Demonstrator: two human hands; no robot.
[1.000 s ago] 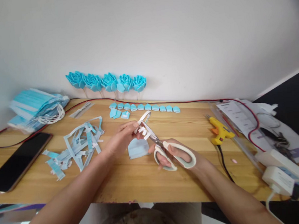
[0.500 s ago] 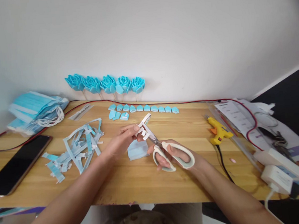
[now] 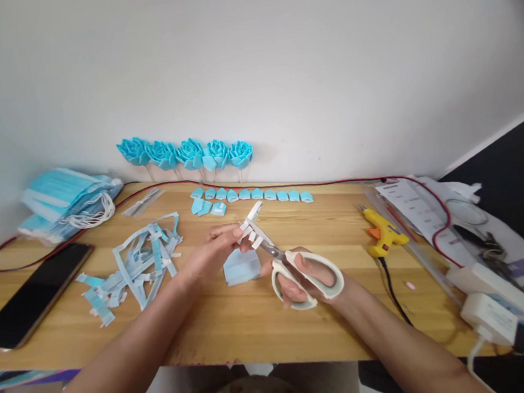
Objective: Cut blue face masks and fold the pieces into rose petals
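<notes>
My right hand (image 3: 304, 274) is closed through the loops of the white-handled scissors (image 3: 291, 264), whose blades point up and left. Between the fingertips of my left hand (image 3: 222, 242), small white strips (image 3: 254, 239) are pinched, fringed at one side, with the scissor blades at them. Exactly how the blades meet the strips is hard to make out. Beneath my hands a pale blue fabric piece (image 3: 241, 267) lies flat on the wooden table (image 3: 237, 328). Behind are a row of small folded blue petals (image 3: 257, 194) and a few loose blue petals (image 3: 201, 206).
Blue fabric flowers (image 3: 192, 154) on sticks lean against the wall. To my left are face masks (image 3: 64, 194), cut scraps (image 3: 134, 264) and a phone (image 3: 35, 295). A yellow glue gun (image 3: 383, 234), papers (image 3: 423, 212) and a power strip (image 3: 498, 294) lie right, with a red-black cable (image 3: 325, 183) behind.
The scissors' blades look closer together, and the handles have shifted slightly down and right. My left hand keeps its pinch on the white strips. The whole view has tilted a little.
</notes>
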